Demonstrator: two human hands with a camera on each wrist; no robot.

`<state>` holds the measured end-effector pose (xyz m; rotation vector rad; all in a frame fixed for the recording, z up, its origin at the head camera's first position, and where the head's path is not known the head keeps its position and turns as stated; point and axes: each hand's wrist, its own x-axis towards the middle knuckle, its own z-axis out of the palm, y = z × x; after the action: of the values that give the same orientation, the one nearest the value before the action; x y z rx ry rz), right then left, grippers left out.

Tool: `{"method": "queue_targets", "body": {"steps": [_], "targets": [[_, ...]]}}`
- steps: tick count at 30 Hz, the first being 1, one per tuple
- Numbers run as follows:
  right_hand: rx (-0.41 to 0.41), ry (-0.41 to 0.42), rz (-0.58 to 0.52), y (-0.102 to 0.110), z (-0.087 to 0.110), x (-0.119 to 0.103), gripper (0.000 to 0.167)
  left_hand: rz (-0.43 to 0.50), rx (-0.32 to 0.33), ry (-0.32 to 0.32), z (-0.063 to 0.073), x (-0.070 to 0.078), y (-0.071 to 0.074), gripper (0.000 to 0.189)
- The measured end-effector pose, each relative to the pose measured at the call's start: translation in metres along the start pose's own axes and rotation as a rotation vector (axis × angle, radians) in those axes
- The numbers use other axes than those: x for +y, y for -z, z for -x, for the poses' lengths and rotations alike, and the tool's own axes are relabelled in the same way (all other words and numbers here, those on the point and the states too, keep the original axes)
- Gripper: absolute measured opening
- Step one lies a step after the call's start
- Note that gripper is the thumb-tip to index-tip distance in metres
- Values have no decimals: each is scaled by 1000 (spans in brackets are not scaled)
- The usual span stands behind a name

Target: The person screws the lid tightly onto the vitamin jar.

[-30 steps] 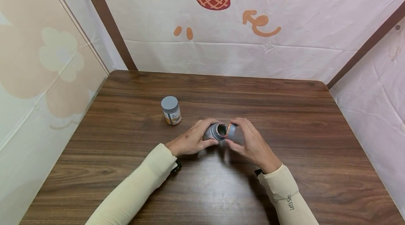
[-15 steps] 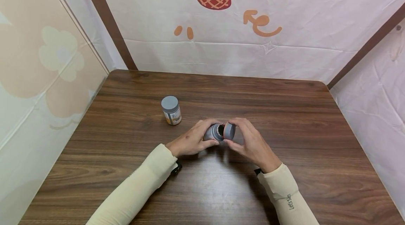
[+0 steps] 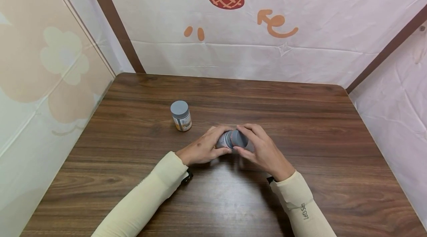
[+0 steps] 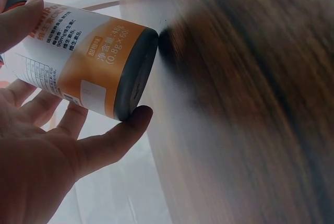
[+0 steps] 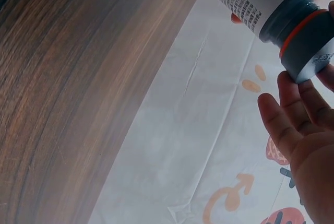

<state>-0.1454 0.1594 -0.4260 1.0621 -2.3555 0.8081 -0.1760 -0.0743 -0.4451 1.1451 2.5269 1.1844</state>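
My left hand (image 3: 204, 146) holds a supplement bottle (image 4: 86, 57) with a white and orange label and a grey base. The bottle lies tilted, its mouth end toward my right hand (image 3: 265, 152). Thumb and fingers of that right hand pinch the grey screw cap (image 5: 312, 46). In the right wrist view the cap covers the bottle's mouth, with an orange-red ring at its edge and grey neck showing behind it. Whether the threads are engaged I cannot tell. In the left wrist view the bottle's base is raised off the tabletop, beside a fingertip.
Another bottle (image 3: 181, 116), grey-capped with a white and orange label, stands upright on the brown wooden table (image 3: 267, 100), left of and beyond my hands. A white printed cloth (image 3: 227, 57) hangs behind the table's far edge, with more cloth at both sides.
The right hand has brought the cap leftward onto the bottle's mouth, whose dark opening showed earlier and is now covered. My left hand and the standing bottle have stayed nearly in place.
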Motion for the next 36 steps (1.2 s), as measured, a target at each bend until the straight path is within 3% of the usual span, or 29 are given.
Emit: {"method": "queue_targets", "body": {"steps": [12,36], "targets": [[-26,-2,-7,-4,-1,-1,62,-8,0,4,2,0,-1,60],[-73,-11,29,-3,-4,-3,59,-43,29,-71,0,-1,-1,60]]}}
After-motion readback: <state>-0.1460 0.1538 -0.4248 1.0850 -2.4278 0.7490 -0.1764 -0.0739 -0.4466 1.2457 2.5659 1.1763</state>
